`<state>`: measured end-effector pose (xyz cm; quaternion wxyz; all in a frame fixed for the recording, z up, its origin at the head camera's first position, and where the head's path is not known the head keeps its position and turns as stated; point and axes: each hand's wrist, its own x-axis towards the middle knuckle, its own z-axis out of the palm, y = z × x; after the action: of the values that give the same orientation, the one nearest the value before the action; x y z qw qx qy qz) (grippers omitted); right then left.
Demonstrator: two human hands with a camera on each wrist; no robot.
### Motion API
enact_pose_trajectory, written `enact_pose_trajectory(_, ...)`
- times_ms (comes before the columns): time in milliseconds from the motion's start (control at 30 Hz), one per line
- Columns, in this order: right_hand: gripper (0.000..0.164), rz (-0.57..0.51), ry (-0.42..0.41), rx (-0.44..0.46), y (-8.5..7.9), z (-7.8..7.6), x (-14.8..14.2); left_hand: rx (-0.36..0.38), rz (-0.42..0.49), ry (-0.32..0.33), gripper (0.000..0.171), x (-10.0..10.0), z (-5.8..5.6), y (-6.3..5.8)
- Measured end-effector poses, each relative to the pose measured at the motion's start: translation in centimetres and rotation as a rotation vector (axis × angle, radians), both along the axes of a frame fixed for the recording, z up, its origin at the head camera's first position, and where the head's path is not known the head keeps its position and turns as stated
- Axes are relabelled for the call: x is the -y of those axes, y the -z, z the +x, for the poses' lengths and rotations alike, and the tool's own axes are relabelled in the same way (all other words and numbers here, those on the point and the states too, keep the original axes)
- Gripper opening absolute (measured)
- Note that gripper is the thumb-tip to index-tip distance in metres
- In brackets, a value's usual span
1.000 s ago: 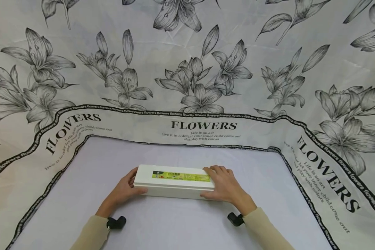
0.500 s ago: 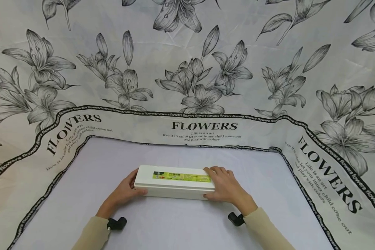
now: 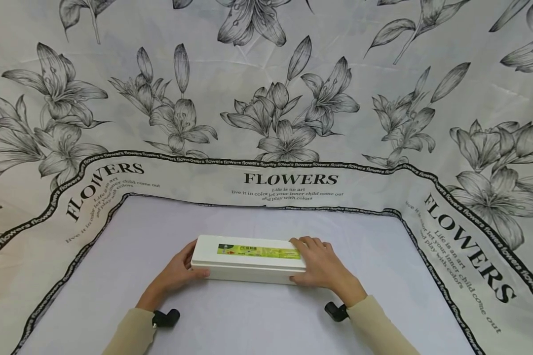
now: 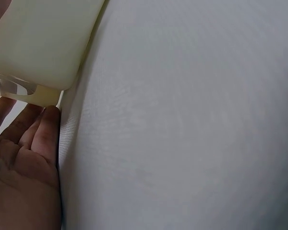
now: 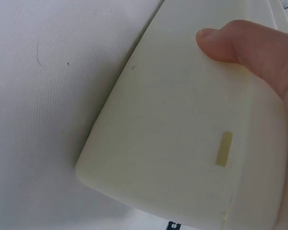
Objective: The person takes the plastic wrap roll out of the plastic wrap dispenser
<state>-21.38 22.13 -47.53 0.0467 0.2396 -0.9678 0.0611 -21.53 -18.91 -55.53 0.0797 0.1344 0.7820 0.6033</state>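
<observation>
A long white box (image 3: 248,274) sits on a pale cloth-covered tabletop (image 3: 248,320), a yellow-green label (image 3: 258,251) along its top; the left hand (image 3: 176,271) grasps 1 end, thumb on the near side, and the right hand (image 3: 319,264) grasps the other, fingers draped over the top

From head: looking forward and down, set well back, taking in left hand (image 3: 176,271), right hand (image 3: 317,265), whole white box (image 3: 248,272), table (image 3: 248,318) and floral cloth (image 3: 266,98) beyond. On left wrist: low and close over table, rolled sideways, facing left hand and left end of box. On right wrist: nearer to box, rolled the other way, facing front side. Shared with head: left box end (left wrist), right thumb (image 5: 233,43) on box front (right wrist).
</observation>
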Motion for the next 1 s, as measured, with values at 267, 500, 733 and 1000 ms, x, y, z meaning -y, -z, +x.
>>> enact_pose_trajectory(267, 0.095, -0.001, 0.002, 0.012, 0.0, -0.06, -0.02, -0.011, -0.016, -0.01, 0.105, 0.0, -0.03, 0.39)
enact_pose_trajectory(500, 0.094, -0.002, 0.007, 0.029, -0.08, -0.09, -0.04, -0.008, -0.03, -0.026, 0.106, -0.01, 0.0, 0.55)
enact_pose_trajectory(733, 0.094, -0.008, -0.005, 0.034, -0.51, -0.16, -0.08, -0.006, -0.028, -0.03, 0.106, -0.01, 0.01, 0.52)
enact_pose_trajectory(1000, 0.096, -0.04, -0.026, 0.05, -0.93, -0.28, -0.28, -0.01, -0.048, -0.037, 0.105, -0.01, 0.02, 0.55)
